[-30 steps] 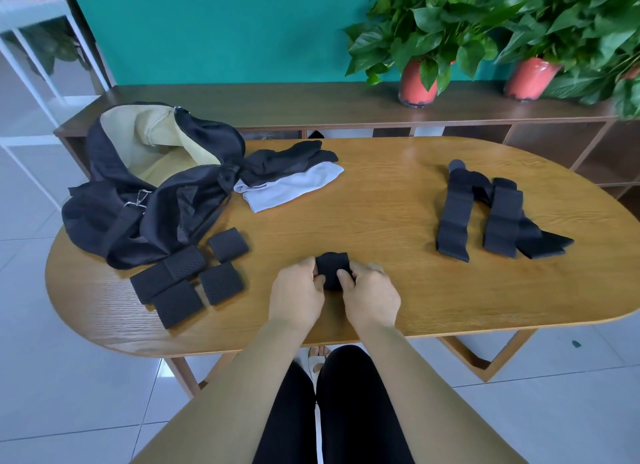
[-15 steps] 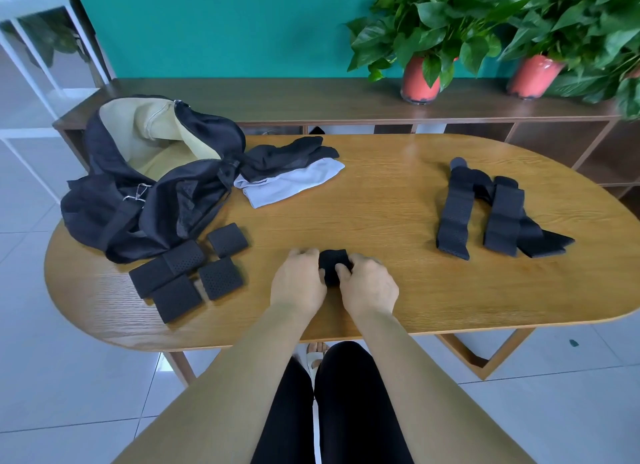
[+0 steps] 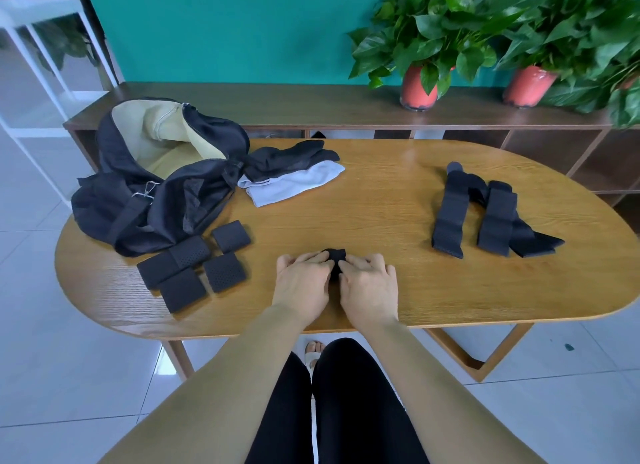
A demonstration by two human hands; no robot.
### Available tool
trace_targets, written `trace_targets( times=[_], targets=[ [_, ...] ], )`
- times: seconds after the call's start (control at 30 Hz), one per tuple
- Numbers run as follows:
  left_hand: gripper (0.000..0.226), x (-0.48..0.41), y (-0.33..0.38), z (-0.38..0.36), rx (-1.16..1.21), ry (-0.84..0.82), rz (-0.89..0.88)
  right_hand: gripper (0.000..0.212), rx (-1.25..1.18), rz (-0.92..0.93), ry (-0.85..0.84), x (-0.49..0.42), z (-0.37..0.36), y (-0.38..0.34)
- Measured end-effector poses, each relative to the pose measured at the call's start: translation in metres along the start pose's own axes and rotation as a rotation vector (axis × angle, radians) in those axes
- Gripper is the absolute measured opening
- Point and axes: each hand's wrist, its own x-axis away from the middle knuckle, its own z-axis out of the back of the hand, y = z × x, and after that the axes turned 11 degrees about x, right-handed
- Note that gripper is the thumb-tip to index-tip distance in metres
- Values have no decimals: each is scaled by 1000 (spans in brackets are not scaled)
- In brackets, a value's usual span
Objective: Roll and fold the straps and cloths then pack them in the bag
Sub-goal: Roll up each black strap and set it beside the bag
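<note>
- Compared with half a second ago, my left hand (image 3: 303,283) and my right hand (image 3: 369,287) are closer around the rolled strap (image 3: 336,257); less of it shows now, only a small dark part between my fingertips.
- The fingers of both hands are bent on this strap and pinch it from the two sides; the thumbs meet below it.
- The rolled strap is on the table (image 3: 381,204), in the lower middle of the frame, near the front edge; the visible part is taller than wide, so its long axis seems to run up and down the frame, but I cannot tell it surely.
- The long straps (image 3: 485,214) lie at the right of the frame, as before; their long axes run from top to bottom, a little tilted.
- The four folded pieces (image 3: 194,266) are at the left, just below the open bag (image 3: 194,200); the cloths (image 3: 294,176) touch the bag at its right side.
</note>
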Motion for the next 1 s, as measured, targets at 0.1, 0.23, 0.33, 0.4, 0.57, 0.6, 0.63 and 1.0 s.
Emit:
trace_targets(
  times=[0.1,0.23,0.33,0.4,0.57,0.6,0.63,1.0],
  targets=[
    [40,0,0,-2,13,-19,27,12,4,5,-29,2,-1,1],
    [42,-3,0,-1,12,-52,36,8,-25,-10,-71,2,-1,0],
    [39,-2,0,1,109,-37,92,26,-145,-100,-239,-2,8,1],
    [34,2,0,3,240,37,210,29,-303,-217,-297,-4,12,3],
    [29,7,11,10,366,71,336,34,-542,-431,-324,-8,11,-5],
    [31,8,14,12,376,59,350,35,-577,-459,-328,-8,10,-8],
    [34,9,15,13,394,51,361,35,-624,-490,-326,-8,9,-11],
    [36,33,-25,49,487,204,373,32,-961,-533,-269,-27,26,-64]
  ],
)
